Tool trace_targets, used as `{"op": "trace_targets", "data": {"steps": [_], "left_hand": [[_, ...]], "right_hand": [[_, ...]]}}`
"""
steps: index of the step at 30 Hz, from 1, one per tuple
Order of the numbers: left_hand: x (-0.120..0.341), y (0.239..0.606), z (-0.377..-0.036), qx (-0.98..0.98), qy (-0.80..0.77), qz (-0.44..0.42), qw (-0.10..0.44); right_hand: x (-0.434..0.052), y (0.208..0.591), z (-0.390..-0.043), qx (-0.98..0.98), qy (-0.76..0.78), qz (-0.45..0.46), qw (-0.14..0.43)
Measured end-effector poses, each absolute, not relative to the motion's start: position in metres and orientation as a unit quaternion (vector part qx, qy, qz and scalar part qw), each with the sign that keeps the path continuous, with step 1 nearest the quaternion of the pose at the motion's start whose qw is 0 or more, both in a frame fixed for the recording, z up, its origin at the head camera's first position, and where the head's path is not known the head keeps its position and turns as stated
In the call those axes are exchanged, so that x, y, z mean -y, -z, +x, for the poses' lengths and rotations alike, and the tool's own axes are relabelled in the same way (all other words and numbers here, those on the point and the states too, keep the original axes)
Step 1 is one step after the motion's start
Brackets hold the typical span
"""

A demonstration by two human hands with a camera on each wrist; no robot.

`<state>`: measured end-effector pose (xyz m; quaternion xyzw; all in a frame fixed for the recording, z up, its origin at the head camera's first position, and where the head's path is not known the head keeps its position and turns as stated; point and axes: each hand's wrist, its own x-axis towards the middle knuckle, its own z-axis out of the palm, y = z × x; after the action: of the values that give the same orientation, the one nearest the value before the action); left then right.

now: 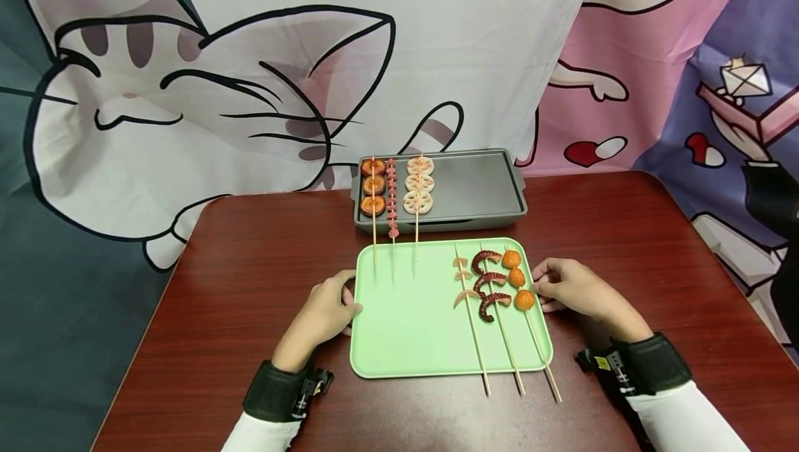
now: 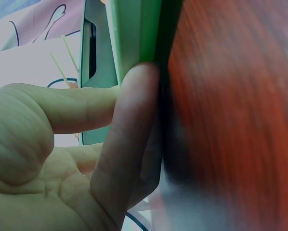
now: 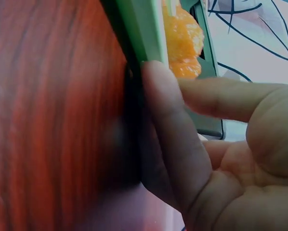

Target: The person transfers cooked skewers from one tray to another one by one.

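Note:
A light green tray sits in front of the person, between the two hands. The left hand grips its left rim, thumb over the edge and fingers underneath, as the left wrist view shows. On the opposite rim, the right hand pinches the edge in the same way. Three skewers lie on the tray's right side: one with pale curved slices, one with dark red octopus-tentacle pieces, and one with orange balls. Their stick ends reach past the tray's near rim.
Behind the tray stands a grey grill pan. Across its left part lie skewers of browned round slices, small pink pieces and lotus root slices, sticks overhanging towards the tray. A cartoon cloth hangs behind the brown table.

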<state>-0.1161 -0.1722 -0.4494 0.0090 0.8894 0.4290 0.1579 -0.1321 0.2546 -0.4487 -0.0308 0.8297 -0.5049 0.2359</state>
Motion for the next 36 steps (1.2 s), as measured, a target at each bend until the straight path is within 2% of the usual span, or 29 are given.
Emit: {"op": "trace_targets", "data": {"steps": [13,36], "left_hand": [[0.1715,0.4483,-0.1159,-0.888,-0.429,0.006,0.163],[0.1769,0.4404,-0.1139,-0.892,-0.418,0.015,0.172]], "right_hand": [[-0.2478,0.4458,-0.1296,-0.877,0.447,-0.003,0.174],[-0.2505,0.4551,-0.1319,-0.854,0.485,-0.009,0.186]]}}
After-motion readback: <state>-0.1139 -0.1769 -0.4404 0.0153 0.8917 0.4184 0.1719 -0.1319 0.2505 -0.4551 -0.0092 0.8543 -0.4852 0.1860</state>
